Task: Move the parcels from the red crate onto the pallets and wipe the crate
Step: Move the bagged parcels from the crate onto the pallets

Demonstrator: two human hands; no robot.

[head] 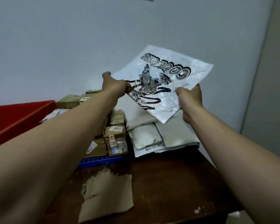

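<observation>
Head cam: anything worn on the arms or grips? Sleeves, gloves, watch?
Nothing worn that shows. Left grip and right grip are bare: no gloves, and no rings on the parts in view. Left forearm and right forearm are bare to the frame edge: no sleeves, watch, bands or markings.

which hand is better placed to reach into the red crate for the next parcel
Likely left. The left hand grips the silver printed plastic mailer bag on the side where the red plastic crate sits; the right hand holds it over the grey mailer stack.
</observation>
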